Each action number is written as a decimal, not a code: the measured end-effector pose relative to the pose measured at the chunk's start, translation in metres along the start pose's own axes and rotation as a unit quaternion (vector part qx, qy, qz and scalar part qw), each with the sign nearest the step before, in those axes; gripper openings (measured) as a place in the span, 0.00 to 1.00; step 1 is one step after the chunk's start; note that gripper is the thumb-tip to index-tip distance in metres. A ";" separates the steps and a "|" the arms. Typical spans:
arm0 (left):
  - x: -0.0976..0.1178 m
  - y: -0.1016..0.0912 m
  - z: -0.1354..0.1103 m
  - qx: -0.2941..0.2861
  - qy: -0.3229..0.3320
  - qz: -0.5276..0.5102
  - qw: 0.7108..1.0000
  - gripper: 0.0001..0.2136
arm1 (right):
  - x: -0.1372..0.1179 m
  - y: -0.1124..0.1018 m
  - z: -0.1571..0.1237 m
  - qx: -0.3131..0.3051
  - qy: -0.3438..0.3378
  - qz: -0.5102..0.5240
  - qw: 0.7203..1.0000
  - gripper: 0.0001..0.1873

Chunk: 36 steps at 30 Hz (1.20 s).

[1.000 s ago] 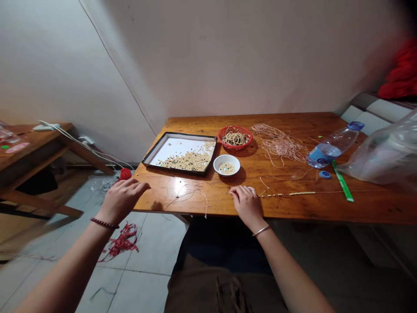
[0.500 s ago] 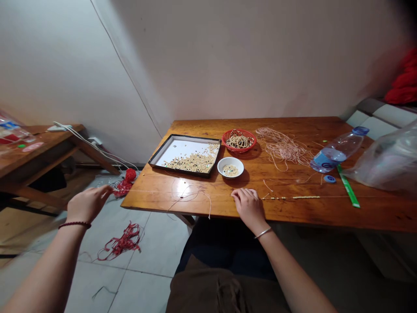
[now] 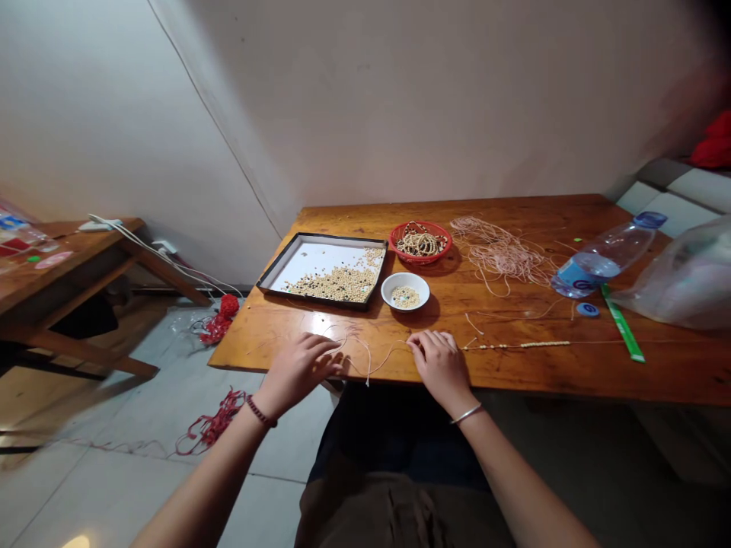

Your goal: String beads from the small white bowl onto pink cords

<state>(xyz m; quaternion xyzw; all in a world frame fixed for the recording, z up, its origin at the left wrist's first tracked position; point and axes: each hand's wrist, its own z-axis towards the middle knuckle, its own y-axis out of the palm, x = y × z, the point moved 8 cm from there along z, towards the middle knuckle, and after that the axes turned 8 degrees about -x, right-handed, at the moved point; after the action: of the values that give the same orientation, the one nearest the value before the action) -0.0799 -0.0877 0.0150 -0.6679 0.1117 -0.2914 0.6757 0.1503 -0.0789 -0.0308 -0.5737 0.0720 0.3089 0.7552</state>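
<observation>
My right hand [image 3: 441, 364] rests at the table's front edge, thumb and forefinger pinched on a thin pale cord [image 3: 388, 355]. To its right the cord carries a row of small cream beads [image 3: 545, 344]. My left hand [image 3: 302, 367] is over the front edge further left, its fingers apart beside loose loops of cord. Whether cord touches those fingers is hard to make out. Behind the hands stand a white bowl [image 3: 405, 307] with some beads and a black-rimmed tray [image 3: 291, 268] of cream and dark beads.
A red basket [image 3: 439, 259] holds strung beads, with a tangle of pink cord [image 3: 505, 255] beside it. At right are a tilted plastic bottle [image 3: 608, 259], blue cap [image 3: 587, 309], green strip [image 3: 622, 323] and clear bag [image 3: 685, 278]. Red strands [image 3: 214, 422] lie on the floor.
My left hand has come right, from beyond the table's left end to the cord loops, and its fingers have opened. The cord between the hands has gone slack. My right hand stays put.
</observation>
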 end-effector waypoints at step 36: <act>-0.226 -0.056 -0.148 0.090 -0.271 0.227 0.931 0.12 | 0.000 -0.001 -0.005 0.037 0.005 -0.015 0.999 0.09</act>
<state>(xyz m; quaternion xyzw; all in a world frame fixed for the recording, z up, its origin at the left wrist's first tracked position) -0.3558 -0.0851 0.0033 -0.6150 0.0464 0.0527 0.7854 0.1520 -0.0835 -0.0310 -0.5480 0.0790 0.2917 0.7800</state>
